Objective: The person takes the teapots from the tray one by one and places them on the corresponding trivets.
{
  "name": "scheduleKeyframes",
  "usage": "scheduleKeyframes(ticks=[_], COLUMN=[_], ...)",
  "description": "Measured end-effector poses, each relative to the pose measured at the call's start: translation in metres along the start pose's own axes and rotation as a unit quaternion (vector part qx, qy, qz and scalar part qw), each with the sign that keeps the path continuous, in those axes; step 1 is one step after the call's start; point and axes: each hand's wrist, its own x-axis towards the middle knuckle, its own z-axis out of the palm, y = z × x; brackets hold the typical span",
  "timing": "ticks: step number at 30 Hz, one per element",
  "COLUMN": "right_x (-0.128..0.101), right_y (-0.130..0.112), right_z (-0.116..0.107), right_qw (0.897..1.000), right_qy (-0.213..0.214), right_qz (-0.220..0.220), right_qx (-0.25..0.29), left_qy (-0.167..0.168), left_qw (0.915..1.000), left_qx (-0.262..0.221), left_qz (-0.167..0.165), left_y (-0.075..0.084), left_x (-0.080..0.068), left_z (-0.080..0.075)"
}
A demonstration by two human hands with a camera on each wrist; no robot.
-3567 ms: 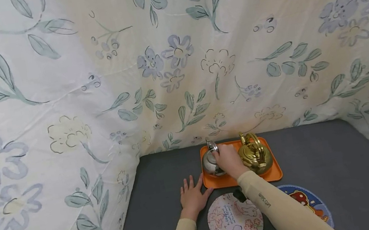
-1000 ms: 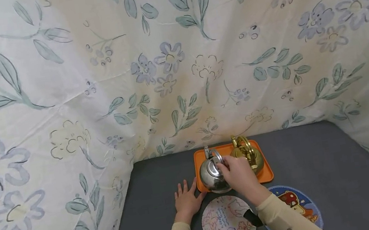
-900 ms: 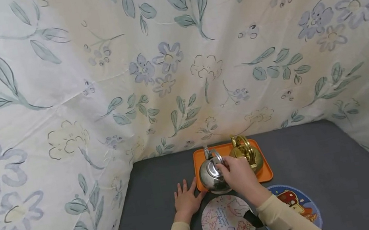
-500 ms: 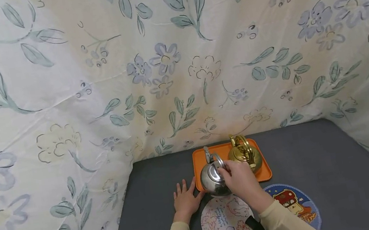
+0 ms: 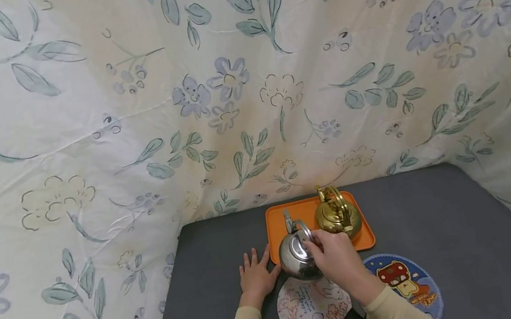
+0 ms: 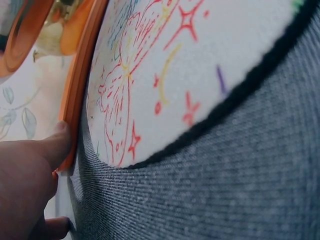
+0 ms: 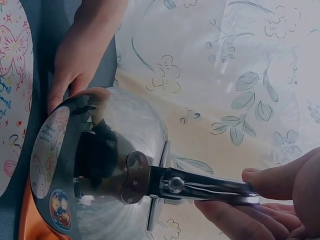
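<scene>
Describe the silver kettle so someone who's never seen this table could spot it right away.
On the dark gray table, find the orange tray near the far edge. In the head view, the silver kettle overlaps the tray's near left edge, its handle gripped by the person's right hand. Unlike the gold kettle on the tray, it's shiny silver and held.

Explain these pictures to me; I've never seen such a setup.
There is no machine here, just a person's bare left hand and right hand. The wide picture is taken from the head, the two close ones from each wrist. On the dark table lie an orange tray, a white round mat and a blue round mat. A gold kettle stands on the tray. The right hand holds a silver kettle by its handle; the left hand touches the tray's edge.
</scene>
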Motion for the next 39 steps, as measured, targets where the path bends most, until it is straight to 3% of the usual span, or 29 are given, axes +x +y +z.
scheduleKeyframes(ticks=[29,39], right_x=[-0.028,-0.037], right_y=[-0.003,-0.002], right_z=[0.0,0.003], right_qw=[0.999,0.999], right_qy=[-0.027,-0.032], right_qz=[0.013,0.018], right_qx=[0.031,0.023], left_qy=[-0.009,0.002], left_qw=[0.9999,1.0], left_qx=[0.008,0.003], left_qz=[-0.004,0.007], left_y=[-0.001,-0.001], left_x=[-0.001,-0.002], left_z=[0.001,-0.001])
